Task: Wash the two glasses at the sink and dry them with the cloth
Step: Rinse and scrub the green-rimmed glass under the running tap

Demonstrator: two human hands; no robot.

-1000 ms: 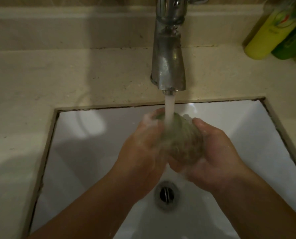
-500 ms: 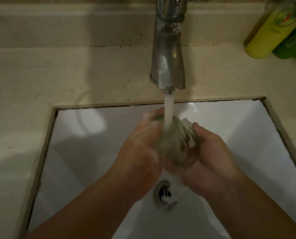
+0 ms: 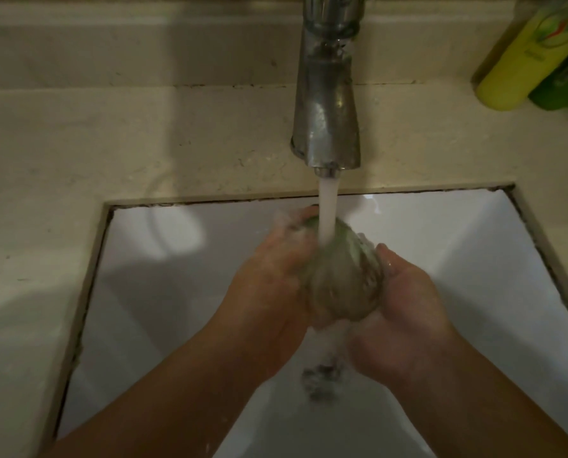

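You face a beige stone tabletop (image 3: pixel 144 143) with a low back ledge (image 3: pixel 127 38). Dim, warm light falls across it; a yellow bottle (image 3: pixel 520 61) and a green bottle (image 3: pixel 567 84) stand at your far right.

Both hands are being held under the tap (image 3: pixel 325 104).
The left hand (image 3: pixel 272 285) and right hand (image 3: pixel 405 312) are being cupped together, fingers curled, below it.

Beige counter (image 3: pixel 144 153); yellow bottle (image 3: pixel 520 61), green bottle (image 3: pixel 563 84)
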